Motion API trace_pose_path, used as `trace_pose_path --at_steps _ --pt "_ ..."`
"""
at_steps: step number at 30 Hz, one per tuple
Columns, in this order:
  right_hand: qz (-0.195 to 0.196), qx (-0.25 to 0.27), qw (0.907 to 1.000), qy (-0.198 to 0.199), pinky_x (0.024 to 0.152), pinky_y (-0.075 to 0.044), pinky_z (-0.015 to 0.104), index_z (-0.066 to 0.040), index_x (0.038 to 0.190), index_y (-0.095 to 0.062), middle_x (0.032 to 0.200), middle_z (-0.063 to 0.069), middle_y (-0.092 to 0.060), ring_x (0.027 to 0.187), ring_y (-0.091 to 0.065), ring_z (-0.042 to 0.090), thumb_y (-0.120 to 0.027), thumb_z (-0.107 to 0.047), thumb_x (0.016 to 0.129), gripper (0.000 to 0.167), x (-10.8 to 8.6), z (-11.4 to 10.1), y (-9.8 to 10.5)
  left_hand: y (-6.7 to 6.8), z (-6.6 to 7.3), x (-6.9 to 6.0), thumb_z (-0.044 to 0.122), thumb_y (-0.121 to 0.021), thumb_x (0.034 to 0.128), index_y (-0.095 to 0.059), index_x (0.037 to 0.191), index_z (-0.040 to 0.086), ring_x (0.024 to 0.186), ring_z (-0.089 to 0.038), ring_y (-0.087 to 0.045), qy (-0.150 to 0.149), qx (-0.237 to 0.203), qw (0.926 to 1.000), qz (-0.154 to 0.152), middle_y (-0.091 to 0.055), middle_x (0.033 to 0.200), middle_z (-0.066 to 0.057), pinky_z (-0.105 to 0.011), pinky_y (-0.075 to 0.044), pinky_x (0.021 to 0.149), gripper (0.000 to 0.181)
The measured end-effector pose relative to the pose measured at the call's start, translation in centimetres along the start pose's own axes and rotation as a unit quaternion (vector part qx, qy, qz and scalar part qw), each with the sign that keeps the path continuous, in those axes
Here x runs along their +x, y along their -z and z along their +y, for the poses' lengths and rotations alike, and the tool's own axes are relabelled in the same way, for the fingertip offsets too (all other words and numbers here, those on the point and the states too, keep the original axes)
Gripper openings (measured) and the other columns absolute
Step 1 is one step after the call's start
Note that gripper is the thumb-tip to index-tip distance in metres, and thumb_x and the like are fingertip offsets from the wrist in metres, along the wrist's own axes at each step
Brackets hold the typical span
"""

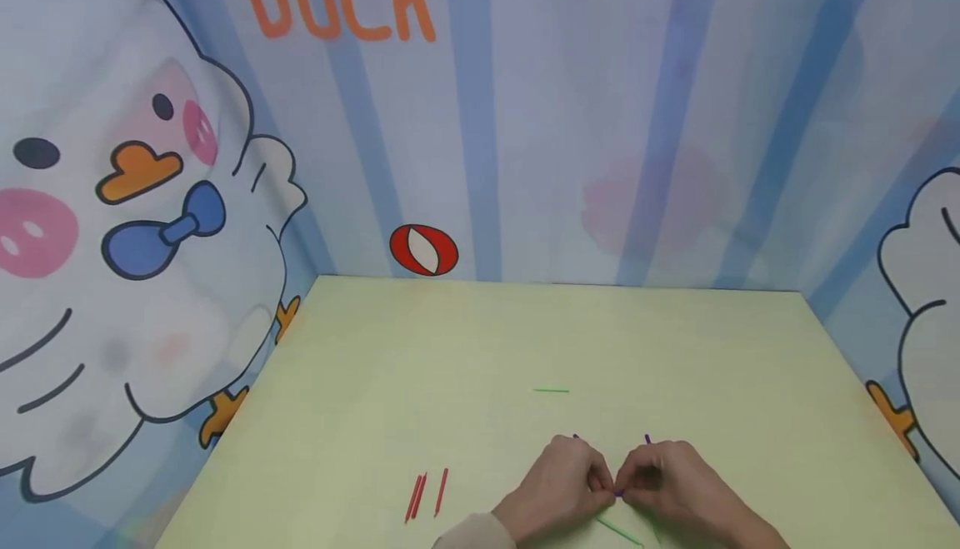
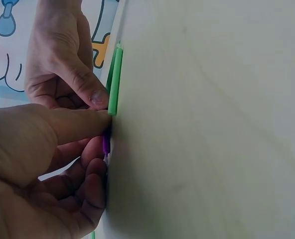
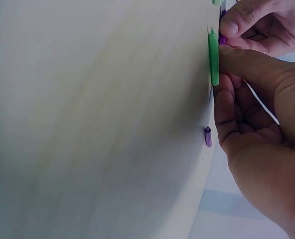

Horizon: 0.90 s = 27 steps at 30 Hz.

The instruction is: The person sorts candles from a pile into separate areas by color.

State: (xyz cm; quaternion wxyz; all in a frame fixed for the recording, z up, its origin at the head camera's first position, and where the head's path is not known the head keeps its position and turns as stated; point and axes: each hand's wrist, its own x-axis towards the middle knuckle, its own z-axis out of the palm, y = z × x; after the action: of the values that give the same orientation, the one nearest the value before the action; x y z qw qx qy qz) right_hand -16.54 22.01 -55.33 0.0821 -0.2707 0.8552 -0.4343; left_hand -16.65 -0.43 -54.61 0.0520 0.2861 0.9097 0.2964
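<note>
Purple stick (image 1: 618,493), pinched, between both hands (image 1: 561,482) (image 1: 681,484)

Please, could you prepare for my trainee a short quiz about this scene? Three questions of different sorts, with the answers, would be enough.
1. Multiple choice: In the head view, which colour are the sticks lying to the left of the left hand?
A) blue
B) red
C) yellow

2. True or false: The left hand and the right hand are far apart.

3. Fill in: In the head view, the stick lying closest to the back wall is coloured ____.

Key:
1. B
2. False; their fingers come close together at a purple stick.
3. green
</note>
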Motion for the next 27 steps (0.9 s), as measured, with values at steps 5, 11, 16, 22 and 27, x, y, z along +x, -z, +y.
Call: trace_pose_path --at_steps 5,11,16,22,27 --pt "-0.009 0.010 0.9999 -0.001 0.079 -0.057 0.022 -0.023 0.092 -0.083 0.087 -0.014 -0.078 0.077 -0.067 -0.002 -0.088 0.000 0.091 0.023 0.2 0.0 0.2 0.7 -0.1 0.1 0.013 -0.096 0.0863 -0.086 0.082 0.019 0.068 0.012 -0.051 0.003 0.006 0.9999 -0.012 -0.066 0.066 0.019 -0.008 -0.042 0.066 0.012" --pt "-0.012 0.026 0.9994 -0.018 0.075 -0.058 0.023 -0.020 0.093 -0.082 0.088 -0.004 -0.080 0.079 -0.069 -0.001 -0.086 0.002 0.091 0.023 -0.1 -0.1 0.0 0.8 0.0 -0.1 0.015 -0.096 0.0861 -0.084 0.083 0.018 0.068 0.009 -0.050 0.016 0.002 0.9997 -0.019 -0.063 0.068 0.019 -0.010 -0.042 0.066 0.012" --pt "0.014 0.000 0.9997 0.017 0.075 -0.060 0.025 -0.020 0.094 -0.080 0.090 -0.011 -0.078 0.083 -0.069 -0.002 -0.089 0.001 0.087 0.024 -0.6 -0.3 -0.3 0.9 0.1 -0.3 0.018 -0.096 0.0855 -0.084 0.088 0.018 0.070 0.009 -0.049 0.006 0.011 0.9998 -0.014 -0.064 0.071 0.018 -0.010 -0.042 0.068 0.013" --pt "-0.051 0.055 0.9969 -0.024 0.071 -0.059 0.026 -0.018 0.096 -0.080 0.088 -0.012 -0.077 0.080 -0.068 0.002 -0.091 -0.009 0.091 0.014 -1.2 -1.1 -0.2 1.3 0.0 -0.8 0.014 -0.094 0.0893 -0.086 0.089 0.018 0.069 0.016 -0.052 -0.051 -0.020 0.9975 -0.044 -0.069 0.071 0.021 -0.005 -0.046 0.065 0.009" --pt "-0.105 0.092 0.9828 -0.121 0.073 -0.055 0.025 -0.012 0.095 -0.080 0.089 -0.003 -0.076 0.080 -0.066 0.015 -0.088 -0.003 0.090 0.014 -1.3 -1.4 -0.3 1.4 0.1 -1.5 0.009 -0.097 0.0832 -0.086 0.090 0.015 0.066 0.016 -0.053 -0.046 -0.034 0.9942 -0.091 -0.067 0.070 0.022 -0.006 -0.048 0.063 0.014"
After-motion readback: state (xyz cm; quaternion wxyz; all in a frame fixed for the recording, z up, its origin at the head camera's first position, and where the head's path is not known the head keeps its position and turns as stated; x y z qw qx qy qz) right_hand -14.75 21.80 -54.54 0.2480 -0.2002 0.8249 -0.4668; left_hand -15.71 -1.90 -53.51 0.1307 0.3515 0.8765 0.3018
